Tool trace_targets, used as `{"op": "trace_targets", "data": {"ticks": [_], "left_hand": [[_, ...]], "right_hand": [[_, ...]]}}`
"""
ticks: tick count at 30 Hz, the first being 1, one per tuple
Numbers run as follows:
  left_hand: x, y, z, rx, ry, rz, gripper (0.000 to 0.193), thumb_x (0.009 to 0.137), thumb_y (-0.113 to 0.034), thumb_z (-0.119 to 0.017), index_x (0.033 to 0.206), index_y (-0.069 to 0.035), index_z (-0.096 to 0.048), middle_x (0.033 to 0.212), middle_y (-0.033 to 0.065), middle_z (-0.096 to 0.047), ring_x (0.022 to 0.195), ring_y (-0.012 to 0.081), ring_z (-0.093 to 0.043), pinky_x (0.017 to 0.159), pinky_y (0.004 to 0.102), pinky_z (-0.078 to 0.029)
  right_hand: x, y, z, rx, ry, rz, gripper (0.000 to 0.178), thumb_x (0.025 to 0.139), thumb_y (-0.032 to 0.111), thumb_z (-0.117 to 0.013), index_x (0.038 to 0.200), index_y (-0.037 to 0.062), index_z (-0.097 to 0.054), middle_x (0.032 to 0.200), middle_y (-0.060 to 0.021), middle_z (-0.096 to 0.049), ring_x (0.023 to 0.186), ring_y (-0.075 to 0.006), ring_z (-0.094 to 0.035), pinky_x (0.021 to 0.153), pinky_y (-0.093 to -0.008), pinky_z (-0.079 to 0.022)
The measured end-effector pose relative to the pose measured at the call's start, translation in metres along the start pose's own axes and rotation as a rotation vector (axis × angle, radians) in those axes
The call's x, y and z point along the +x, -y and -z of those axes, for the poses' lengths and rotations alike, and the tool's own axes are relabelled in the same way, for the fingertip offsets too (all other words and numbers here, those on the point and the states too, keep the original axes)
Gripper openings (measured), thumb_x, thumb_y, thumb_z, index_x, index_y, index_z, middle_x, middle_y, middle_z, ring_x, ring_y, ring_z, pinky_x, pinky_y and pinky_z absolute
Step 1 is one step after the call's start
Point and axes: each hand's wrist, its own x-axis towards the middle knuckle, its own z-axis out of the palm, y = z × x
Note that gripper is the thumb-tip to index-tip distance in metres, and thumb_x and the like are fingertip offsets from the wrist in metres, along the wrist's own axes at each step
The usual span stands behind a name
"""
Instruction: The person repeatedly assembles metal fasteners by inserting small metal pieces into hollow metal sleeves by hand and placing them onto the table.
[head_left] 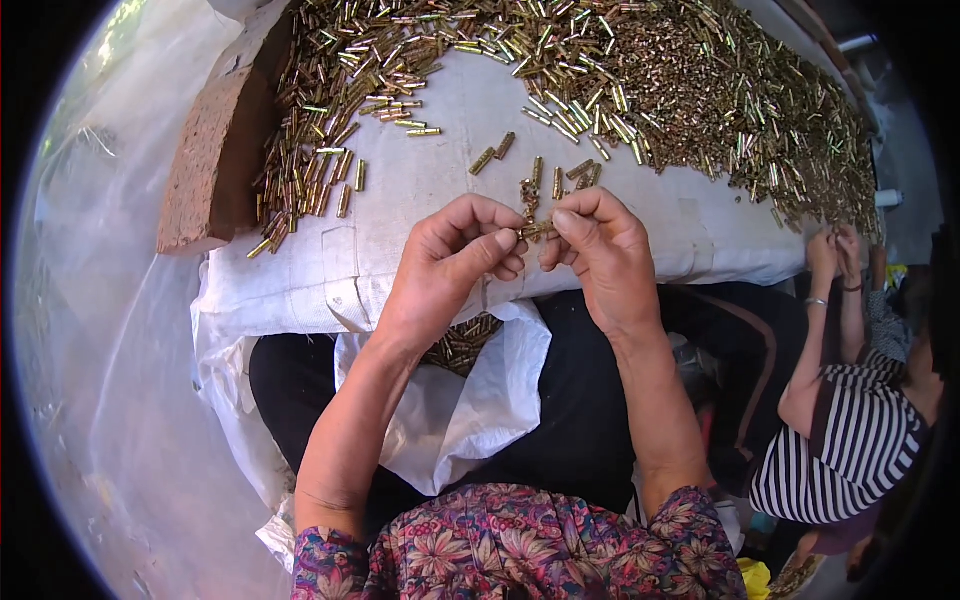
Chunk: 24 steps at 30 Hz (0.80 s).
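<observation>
My left hand (pixel 452 256) and my right hand (pixel 608 255) meet over the near edge of the cloth-covered table. Between their fingertips is a small gold-coloured metal sleeve (pixel 535 231), pinched at its left end by the left hand and at its right end by the right. Just beyond the fingers lie a small cluster of short metal pieces (pixel 529 197) and several loose sleeves (pixel 583 173). Two more sleeves (pixel 483 160) rest a little farther left.
A big heap of sleeves and small metal parts (pixel 690 90) covers the table's far side. Reddish bricks (pixel 215 160) border the left. In my lap sits a white sack (pixel 450 420) with metal pieces inside. At right, a person in a striped top (pixel 840 445) works at the same table.
</observation>
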Motion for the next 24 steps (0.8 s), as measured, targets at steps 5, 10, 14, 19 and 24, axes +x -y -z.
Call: {"op": "trace_targets", "data": {"ticks": [5, 10, 14, 19, 24], "left_hand": [[-0.005, 0.003, 0.004, -0.081, 0.026, -0.009, 0.009, 0.094, -0.008, -0.059, 0.1, 0.0, -0.06, 0.083, 0.005, -0.065, 0.075, 0.0101, -0.062, 0.07, 0.0235, -0.051], [-0.008, 0.007, 0.011, -0.124, 0.039, 0.0, 0.009, 0.093, -0.008, -0.061, 0.099, -0.001, -0.059, 0.082, 0.0051, -0.065, 0.074, 0.0103, -0.062, 0.07, 0.0237, -0.052], [-0.01, 0.004, 0.009, 0.004, 0.047, -0.048, 0.009, 0.093, -0.008, -0.062, 0.098, 0.0, -0.06, 0.082, 0.0036, -0.064, 0.074, 0.0085, -0.06, 0.069, 0.0229, -0.05], [-0.016, -0.004, 0.006, 0.291, 0.037, -0.119, 0.008, 0.093, -0.007, -0.061, 0.097, 0.0, -0.061, 0.081, 0.0011, -0.062, 0.075, 0.0067, -0.058, 0.069, 0.0218, -0.048], [-0.018, -0.002, 0.006, 0.19, 0.033, -0.123, 0.008, 0.093, -0.007, -0.061, 0.096, 0.0, -0.061, 0.081, 0.001, -0.062, 0.075, 0.0068, -0.058, 0.07, 0.0221, -0.049]], "right_hand": [[-0.008, -0.002, -0.004, 0.027, 0.009, 0.005, 0.007, 0.095, 0.009, -0.057, 0.098, 0.0027, -0.058, 0.078, -0.0054, -0.062, 0.068, -0.0125, -0.062, 0.065, -0.0279, -0.053], [-0.014, -0.01, -0.006, 0.251, 0.042, -0.103, 0.006, 0.096, 0.008, -0.055, 0.098, 0.0029, -0.056, 0.08, -0.0087, -0.064, 0.071, -0.0158, -0.064, 0.067, -0.0301, -0.055], [-0.02, -0.012, -0.006, 0.213, 0.036, -0.084, 0.006, 0.096, 0.008, -0.054, 0.098, 0.0029, -0.056, 0.08, -0.0096, -0.064, 0.071, -0.0163, -0.064, 0.068, -0.0311, -0.055], [-0.023, -0.009, -0.006, 0.273, 0.057, -0.129, 0.007, 0.096, 0.01, -0.054, 0.098, 0.0035, -0.055, 0.083, -0.0096, -0.064, 0.071, -0.0169, -0.065, 0.067, -0.0316, -0.056], [-0.029, -0.01, -0.009, 0.429, 0.021, -0.233, 0.008, 0.098, 0.013, -0.053, 0.097, 0.0047, -0.054, 0.085, -0.0087, -0.064, 0.071, -0.0171, -0.065, 0.066, -0.0327, -0.054]]}}
